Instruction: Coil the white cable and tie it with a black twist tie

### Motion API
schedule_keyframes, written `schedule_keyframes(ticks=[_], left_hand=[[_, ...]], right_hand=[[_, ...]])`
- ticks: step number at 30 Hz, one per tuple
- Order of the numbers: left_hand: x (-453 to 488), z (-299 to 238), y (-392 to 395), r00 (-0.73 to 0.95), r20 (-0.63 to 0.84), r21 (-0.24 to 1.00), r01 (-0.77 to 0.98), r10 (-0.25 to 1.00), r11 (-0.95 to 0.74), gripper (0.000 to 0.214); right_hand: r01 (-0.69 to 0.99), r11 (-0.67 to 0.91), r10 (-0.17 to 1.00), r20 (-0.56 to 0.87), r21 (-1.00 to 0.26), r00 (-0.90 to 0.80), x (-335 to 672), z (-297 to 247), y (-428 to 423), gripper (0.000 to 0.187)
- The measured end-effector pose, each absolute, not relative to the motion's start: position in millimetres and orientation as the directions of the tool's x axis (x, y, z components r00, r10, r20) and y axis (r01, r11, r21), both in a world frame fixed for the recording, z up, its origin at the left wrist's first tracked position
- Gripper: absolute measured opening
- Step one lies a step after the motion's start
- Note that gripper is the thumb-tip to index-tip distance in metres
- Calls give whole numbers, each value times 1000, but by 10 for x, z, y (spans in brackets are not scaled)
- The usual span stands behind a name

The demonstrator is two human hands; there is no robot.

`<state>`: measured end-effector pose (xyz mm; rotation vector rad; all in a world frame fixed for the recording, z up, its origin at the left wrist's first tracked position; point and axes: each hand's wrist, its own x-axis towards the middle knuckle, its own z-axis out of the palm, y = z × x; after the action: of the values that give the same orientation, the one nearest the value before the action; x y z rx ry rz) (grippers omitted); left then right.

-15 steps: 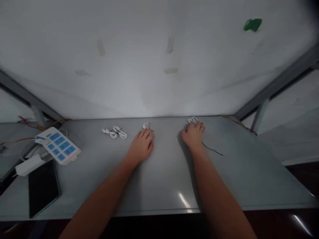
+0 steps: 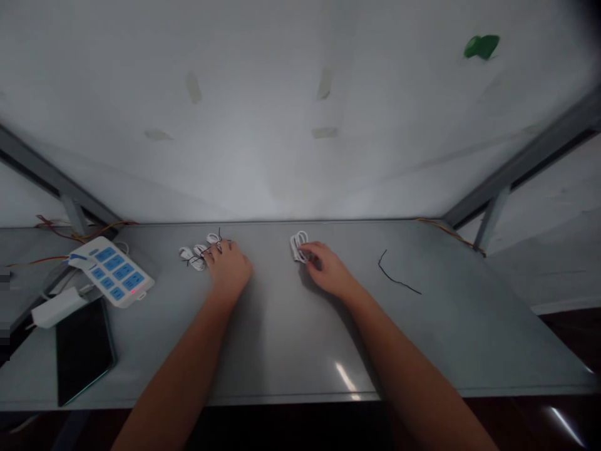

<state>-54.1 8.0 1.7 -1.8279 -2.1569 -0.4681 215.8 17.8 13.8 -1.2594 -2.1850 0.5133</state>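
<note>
Grey table (image 2: 291, 338) fills the lower view, white wall (image 2: 282, 113) behind it, metal frame bars (image 2: 511, 172) slanting at both sides. Green blob (image 2: 481, 46) on the wall, top right. Dark tablet (image 2: 83, 351) lies flat near the table's left front edge. White power strip (image 2: 111, 270) with blue sockets sits just behind the tablet, a white adapter (image 2: 55, 308) beside it. Red and yellow wires (image 2: 70, 232) run along the back left corner.

Left hand (image 2: 229, 266) rests palm down at mid-left, fingers loosely curled, fingertips on a bundle of white cables (image 2: 197, 250) tied with a black twist; cannot tell whether it grips them. The bundle lies just left of the hand, near the back edge of the table.

Right hand (image 2: 326, 269) is at centre, fingers pinched narrow on a small coiled white cable (image 2: 298, 244), which sits at its fingertips toward the back edge. The two cable bundles are well apart.

Loose black wire (image 2: 397, 275) lies on the table to the right of the right hand, not touching it.
</note>
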Motion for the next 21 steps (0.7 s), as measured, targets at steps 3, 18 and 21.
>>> schedule_keyframes(ticks=[3, 18, 21], left_hand=[[-396, 54, 47, -77, 342, 113, 993, 937, 40, 32], [23, -25, -33, 381, 321, 599, 628, 867, -497, 40], [25, -27, 3, 345, 327, 688, 552, 880, -472, 37]], right_hand=[[589, 497, 866, 315, -637, -389, 2108, 120, 142, 50], [480, 574, 812, 381, -664, -443, 2035, -45, 202, 32], [484, 585, 806, 396, -651, -440, 2055, -29, 205, 33]])
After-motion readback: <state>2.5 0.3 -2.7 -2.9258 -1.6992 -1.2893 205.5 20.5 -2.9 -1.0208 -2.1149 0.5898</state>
